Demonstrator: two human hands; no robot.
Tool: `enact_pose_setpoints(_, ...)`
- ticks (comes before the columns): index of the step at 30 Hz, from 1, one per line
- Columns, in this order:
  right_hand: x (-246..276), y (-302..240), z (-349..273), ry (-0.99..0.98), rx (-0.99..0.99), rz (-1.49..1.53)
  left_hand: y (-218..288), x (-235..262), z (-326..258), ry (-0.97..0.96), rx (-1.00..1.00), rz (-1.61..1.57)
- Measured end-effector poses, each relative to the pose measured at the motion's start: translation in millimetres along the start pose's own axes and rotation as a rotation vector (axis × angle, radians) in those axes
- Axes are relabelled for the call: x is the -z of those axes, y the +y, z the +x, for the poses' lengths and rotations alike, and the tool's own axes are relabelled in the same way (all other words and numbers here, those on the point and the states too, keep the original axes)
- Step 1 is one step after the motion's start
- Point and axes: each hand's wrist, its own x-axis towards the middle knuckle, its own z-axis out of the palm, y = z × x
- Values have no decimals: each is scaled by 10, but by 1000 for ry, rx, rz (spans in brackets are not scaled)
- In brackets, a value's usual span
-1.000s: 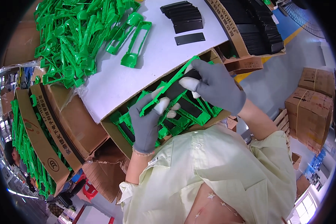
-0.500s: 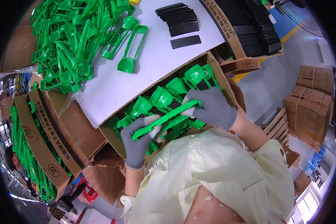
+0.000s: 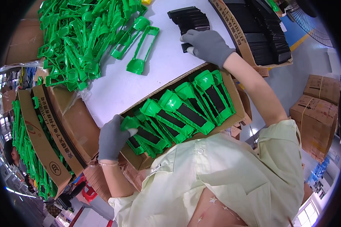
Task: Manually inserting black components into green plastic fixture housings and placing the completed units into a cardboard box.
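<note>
- Centrally, an open carton [image 3: 239,108] is filled with slanted green frames [image 3: 173,101], dark inserts being seated in their long openings.
- At its left end, the cupped end of one frame [image 3: 129,123] is grasped by the gloved left hand [image 3: 111,139], thumb laid over it.
- Beyond the carton, a black strip [image 3: 185,47] on the white table [image 3: 106,98] is bracketed by the right hand's [image 3: 208,44] bent fingers and thumb; whether it is gripped cannot be told.
- Many black strips [image 3: 263,34] are packed inside the upper-right box [image 3: 236,32].
- More green pieces [image 3: 26,151] are held in the left-hand box [image 3: 45,140].
</note>
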Motion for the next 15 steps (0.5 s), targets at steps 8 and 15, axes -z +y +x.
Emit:
enact_pose_setpoints(8, -18, 39, 201, -319, 53, 104, 183, 14, 1159, 432, 13, -384)
enact_pose_setpoints(15, 504, -213, -141, 74, -140, 559, 252, -279, 1582, 446, -31, -223)
